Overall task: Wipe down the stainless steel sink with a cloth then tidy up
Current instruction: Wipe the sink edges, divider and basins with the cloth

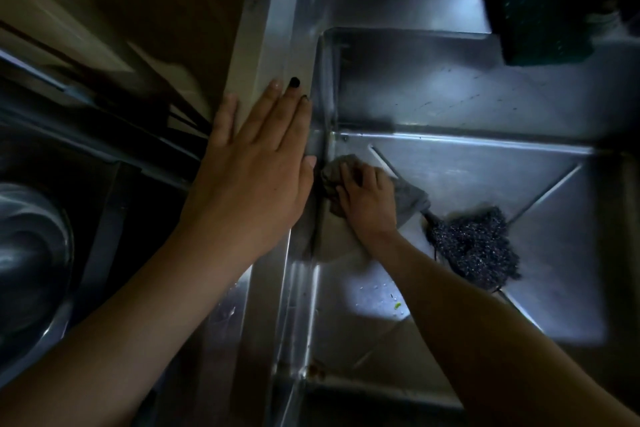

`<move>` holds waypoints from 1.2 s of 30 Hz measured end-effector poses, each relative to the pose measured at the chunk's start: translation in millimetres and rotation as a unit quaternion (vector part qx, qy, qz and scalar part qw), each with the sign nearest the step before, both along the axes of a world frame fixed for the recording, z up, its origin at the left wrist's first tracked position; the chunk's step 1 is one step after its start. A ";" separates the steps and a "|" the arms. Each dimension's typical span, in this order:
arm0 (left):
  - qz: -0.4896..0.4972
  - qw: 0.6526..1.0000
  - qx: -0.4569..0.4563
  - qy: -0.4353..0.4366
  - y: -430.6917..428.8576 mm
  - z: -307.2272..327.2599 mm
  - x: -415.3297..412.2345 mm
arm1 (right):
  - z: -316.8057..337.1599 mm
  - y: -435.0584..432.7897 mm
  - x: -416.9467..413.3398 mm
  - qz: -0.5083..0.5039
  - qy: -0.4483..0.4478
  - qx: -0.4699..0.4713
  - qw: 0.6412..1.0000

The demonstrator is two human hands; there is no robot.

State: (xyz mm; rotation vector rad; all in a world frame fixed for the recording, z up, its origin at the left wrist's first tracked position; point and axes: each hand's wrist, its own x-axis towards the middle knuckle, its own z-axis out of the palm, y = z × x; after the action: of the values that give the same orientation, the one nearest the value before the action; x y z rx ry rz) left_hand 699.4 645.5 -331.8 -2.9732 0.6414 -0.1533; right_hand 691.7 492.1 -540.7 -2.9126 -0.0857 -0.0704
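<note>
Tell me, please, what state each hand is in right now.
Left hand: open, flat on the sink rim.
Right hand: gripping the grey cloth.

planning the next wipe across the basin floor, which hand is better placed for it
Right. The right hand grips the cloth down in the sink, by its left wall. The left hand lies flat on the rim, holding nothing.

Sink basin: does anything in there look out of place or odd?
A tiny green scrap lies on the sink floor, and a steel scourer sits loose beside the cloth the right hand holds.
</note>
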 end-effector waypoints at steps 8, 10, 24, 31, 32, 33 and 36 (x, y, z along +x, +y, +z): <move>-0.004 1.000 0.009 0.023 -0.6 3.3 0.5 | -13.0 11.9 -62.4 0.044 -0.045 0.017 0.998; -0.007 1.000 0.004 0.021 -1.7 3.6 0.8 | -15.6 10.8 -50.5 0.058 -0.068 0.008 0.996; -0.004 1.000 0.008 0.027 -0.6 0.9 2.7 | -17.7 -2.9 54.5 0.066 -0.012 0.023 0.997; 0.006 0.999 0.006 0.037 -2.3 2.9 2.3 | -3.6 6.3 9.1 0.027 0.040 0.022 0.999; 0.007 0.999 0.007 0.038 -2.4 3.5 2.6 | -3.5 6.0 -6.5 0.036 0.035 0.019 0.999; 0.009 0.999 0.008 0.040 -2.5 4.1 3.0 | -4.7 5.9 -23.1 0.048 0.026 0.020 0.998; 0.010 0.999 0.008 0.040 -3.6 5.0 2.5 | -5.7 10.7 -71.4 0.079 0.020 0.006 0.997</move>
State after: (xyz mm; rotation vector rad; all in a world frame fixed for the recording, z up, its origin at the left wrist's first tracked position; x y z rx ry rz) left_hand 701.8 641.9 -326.8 -2.9824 0.6177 -0.0262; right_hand 620.3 502.8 -546.4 -2.8824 -0.3058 0.0130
